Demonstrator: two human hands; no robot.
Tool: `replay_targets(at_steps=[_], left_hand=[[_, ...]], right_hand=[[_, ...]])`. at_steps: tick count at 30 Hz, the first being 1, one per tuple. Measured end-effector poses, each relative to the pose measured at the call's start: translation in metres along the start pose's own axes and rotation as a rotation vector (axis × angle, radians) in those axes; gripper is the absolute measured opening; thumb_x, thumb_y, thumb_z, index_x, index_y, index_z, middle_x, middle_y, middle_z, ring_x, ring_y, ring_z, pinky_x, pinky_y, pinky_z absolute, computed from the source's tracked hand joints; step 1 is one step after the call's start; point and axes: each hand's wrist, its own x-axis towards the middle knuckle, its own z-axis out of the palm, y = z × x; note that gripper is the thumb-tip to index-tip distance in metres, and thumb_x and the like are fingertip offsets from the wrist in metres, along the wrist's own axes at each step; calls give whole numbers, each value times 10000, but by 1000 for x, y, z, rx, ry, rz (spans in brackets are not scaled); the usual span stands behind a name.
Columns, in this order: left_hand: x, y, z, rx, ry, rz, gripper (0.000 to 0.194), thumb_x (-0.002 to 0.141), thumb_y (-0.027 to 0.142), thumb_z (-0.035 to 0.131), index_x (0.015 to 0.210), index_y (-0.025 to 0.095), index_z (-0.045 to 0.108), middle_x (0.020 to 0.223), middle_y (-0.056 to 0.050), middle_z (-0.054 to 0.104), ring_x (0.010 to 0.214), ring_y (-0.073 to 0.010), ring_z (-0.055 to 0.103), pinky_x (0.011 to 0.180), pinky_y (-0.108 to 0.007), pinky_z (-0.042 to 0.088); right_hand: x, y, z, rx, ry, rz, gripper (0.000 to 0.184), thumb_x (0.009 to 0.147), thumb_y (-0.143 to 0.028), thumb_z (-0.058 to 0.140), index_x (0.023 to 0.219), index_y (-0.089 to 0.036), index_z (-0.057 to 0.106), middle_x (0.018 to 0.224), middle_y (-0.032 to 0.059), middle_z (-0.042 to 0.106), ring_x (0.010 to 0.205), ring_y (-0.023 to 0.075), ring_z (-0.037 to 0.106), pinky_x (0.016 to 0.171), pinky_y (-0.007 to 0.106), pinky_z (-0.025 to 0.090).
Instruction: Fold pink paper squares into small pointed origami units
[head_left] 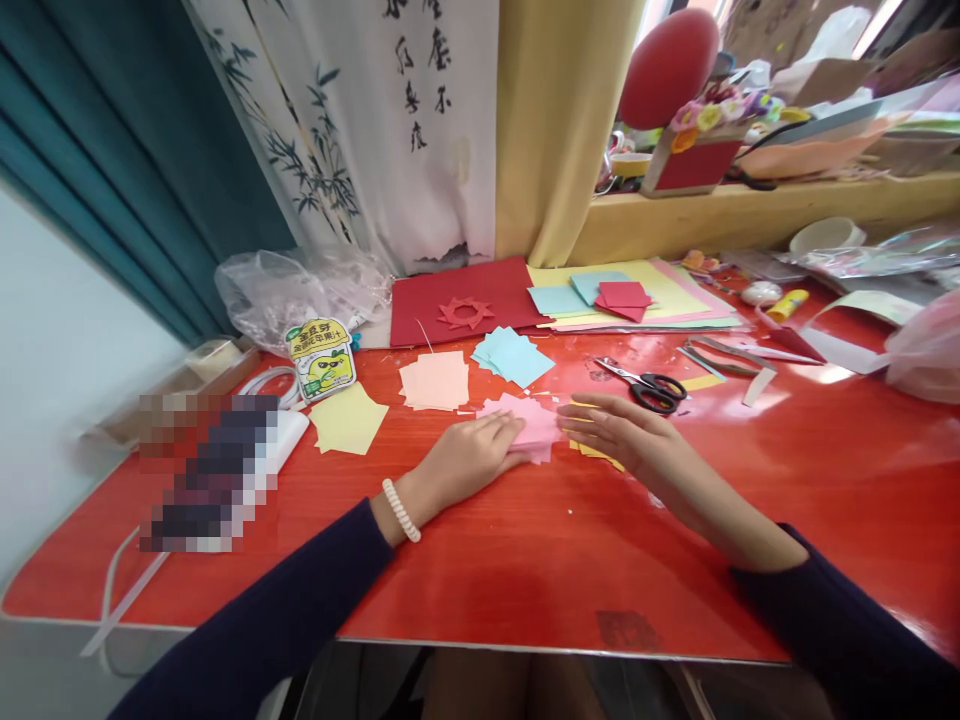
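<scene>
The left hand (472,457) is resting on the pink paper (536,422), which is lying on the counter (517,570); whether it is gripping is unclear. The right hand (637,435) is stretching flat, fingers straight, over the orange paper (598,455).

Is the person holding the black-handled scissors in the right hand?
No, the scissors lie on the red table, beyond the right hand.

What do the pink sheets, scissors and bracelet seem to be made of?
Pink sheets: probably matte paper, given the thin, flat, sharp-cornered layers.
Scissors: silvery blades suggest metal; smooth black handles look like plastic.
Bracelet: pale and ridged like a coil, perhaps plastic or rubber; its finish is too small to tell.
</scene>
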Motion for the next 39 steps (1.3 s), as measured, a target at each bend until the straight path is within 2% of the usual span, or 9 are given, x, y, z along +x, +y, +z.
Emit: replay_targets(at_steps=[7,11,15,18,21,24,26,34,39], left_hand=[[-4,-9,-9,-79,213,-218,354,988,360,294,1227,188,490,1112,-69,677,948,-158,663,756,-299,545],[-6,-9,-7,-163,293,-283,350,980,380,331,1252,203,460,1183,-55,643,1035,-136,631,864,-286,525],[-6,-5,-3,-191,116,-97,537,933,480,399,1365,160,379,1419,-120,455,1327,-212,422,1114,-404,369],[-7,-3,-10,-265,42,24,614,919,548,355,1349,111,410,1463,-152,383,1404,-243,290,1179,-454,254],[-7,-4,-16,-452,214,-131,457,951,491,315,1234,189,510,1409,-91,462,1377,-208,339,1161,-430,296],[-6,-9,-13,-631,393,-380,396,922,440,456,1259,234,463,1329,-82,496,1230,-192,492,1059,-407,427],[-5,-11,-8,-694,415,-455,438,889,393,541,1284,232,444,1271,-89,507,1116,-177,549,981,-380,482],[-6,-13,-8,-566,457,-414,441,857,218,594,1273,235,447,1093,-54,505,975,-145,539,899,-349,500],[-5,-19,-8,-521,413,-397,509,807,330,665,1248,224,434,1189,-76,445,1023,-159,513,911,-352,495]], right_hand=[[22,-4,8,-152,89,133,249,824,-391,602,1001,-216,609,1021,85,672,942,220,659,894,414,532],[36,-13,14,-172,-14,170,223,795,-387,658,924,-205,664,978,92,681,942,233,653,882,391,539],[42,-13,30,114,-236,239,334,895,-475,484,974,-195,648,1047,103,674,940,213,658,826,355,557],[40,-1,38,165,-98,224,158,835,-297,611,945,-187,640,971,62,685,835,159,658,703,253,559],[38,8,40,177,-13,201,103,810,-215,639,906,-179,632,949,44,688,769,122,648,666,207,545],[35,8,38,208,-23,184,91,837,-242,627,901,-178,636,963,43,691,776,121,654,661,202,548],[32,6,39,255,-38,182,67,848,-241,620,868,-179,635,955,38,695,783,119,660,655,192,548],[27,1,48,342,-164,248,184,851,-133,587,1026,-178,624,1125,61,660,969,152,647,802,240,549],[28,6,42,338,-186,244,167,836,-120,609,986,-190,622,1037,31,673,895,121,654,797,220,544]])
